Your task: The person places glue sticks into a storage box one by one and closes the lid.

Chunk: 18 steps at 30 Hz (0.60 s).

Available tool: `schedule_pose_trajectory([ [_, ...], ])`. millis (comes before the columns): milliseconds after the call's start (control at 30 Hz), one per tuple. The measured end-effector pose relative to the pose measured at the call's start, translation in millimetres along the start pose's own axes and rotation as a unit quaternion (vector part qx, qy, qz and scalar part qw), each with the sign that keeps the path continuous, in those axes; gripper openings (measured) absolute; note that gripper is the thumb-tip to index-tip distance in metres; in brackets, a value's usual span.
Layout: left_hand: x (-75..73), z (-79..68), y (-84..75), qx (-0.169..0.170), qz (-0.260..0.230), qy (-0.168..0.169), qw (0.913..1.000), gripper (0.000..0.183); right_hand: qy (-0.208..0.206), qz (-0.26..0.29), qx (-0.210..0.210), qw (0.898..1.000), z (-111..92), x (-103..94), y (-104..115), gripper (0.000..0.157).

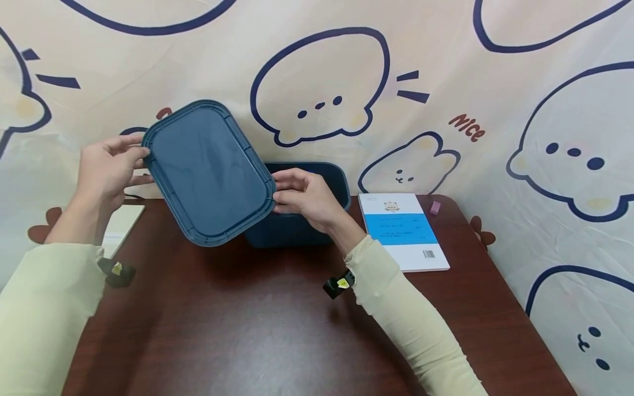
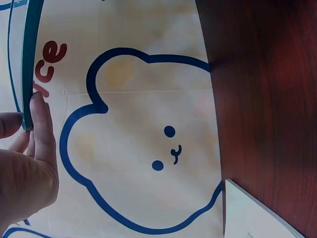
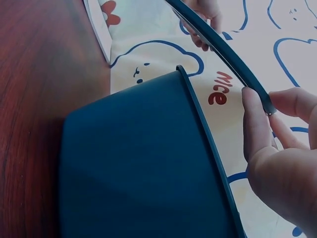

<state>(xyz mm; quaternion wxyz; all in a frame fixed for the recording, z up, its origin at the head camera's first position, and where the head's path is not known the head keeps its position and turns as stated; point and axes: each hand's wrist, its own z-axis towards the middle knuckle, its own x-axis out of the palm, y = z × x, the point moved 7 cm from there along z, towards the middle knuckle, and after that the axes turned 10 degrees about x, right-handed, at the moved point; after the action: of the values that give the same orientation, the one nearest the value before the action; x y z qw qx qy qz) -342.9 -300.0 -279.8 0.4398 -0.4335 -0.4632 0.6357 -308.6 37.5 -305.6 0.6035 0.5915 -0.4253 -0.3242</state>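
A dark blue lid [image 1: 210, 173] with rounded corners is held up, tilted, above the table. My left hand [image 1: 108, 168] pinches its left edge between thumb and fingers. On the opposite edge, the fingers and thumb of my right hand [image 1: 309, 198] pinch the rim. Behind and below the lid stands a dark blue storage box [image 1: 297, 234], uncovered, partly hidden by the lid and right hand. Its side wall fills much of the right wrist view, with the lid apart from the box rim [image 3: 203, 129]. What lies inside the box cannot be made out.
A white and blue book [image 1: 403, 228] lies right of the box, with a small pink block [image 1: 435, 208] beyond it. Some pale paper or a notebook [image 1: 121, 225] lies at left, near the left forearm. A patterned cloth [image 1: 317, 82] hangs behind the brown table [image 1: 267, 324].
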Motion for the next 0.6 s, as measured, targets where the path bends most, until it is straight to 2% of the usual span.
schedule_pose_trajectory([
  [367,2.9,2.6,-6.5,0.002,0.053,0.018,0.9984,0.039,-0.005,-0.017,0.002,1.0,-7.3,-9.1,4.4,0.035],
  [533,7.1,3.8,-11.5,0.007,0.035,0.03,0.9989,0.034,-0.01,-0.028,-0.013,0.999,-11.5,-15.3,11.4,0.035],
  [600,9.8,3.5,-14.7,0.008,0.027,0.037,0.9989,0.037,-0.011,-0.031,-0.023,0.999,-13.3,-18.2,14.9,0.035],
])
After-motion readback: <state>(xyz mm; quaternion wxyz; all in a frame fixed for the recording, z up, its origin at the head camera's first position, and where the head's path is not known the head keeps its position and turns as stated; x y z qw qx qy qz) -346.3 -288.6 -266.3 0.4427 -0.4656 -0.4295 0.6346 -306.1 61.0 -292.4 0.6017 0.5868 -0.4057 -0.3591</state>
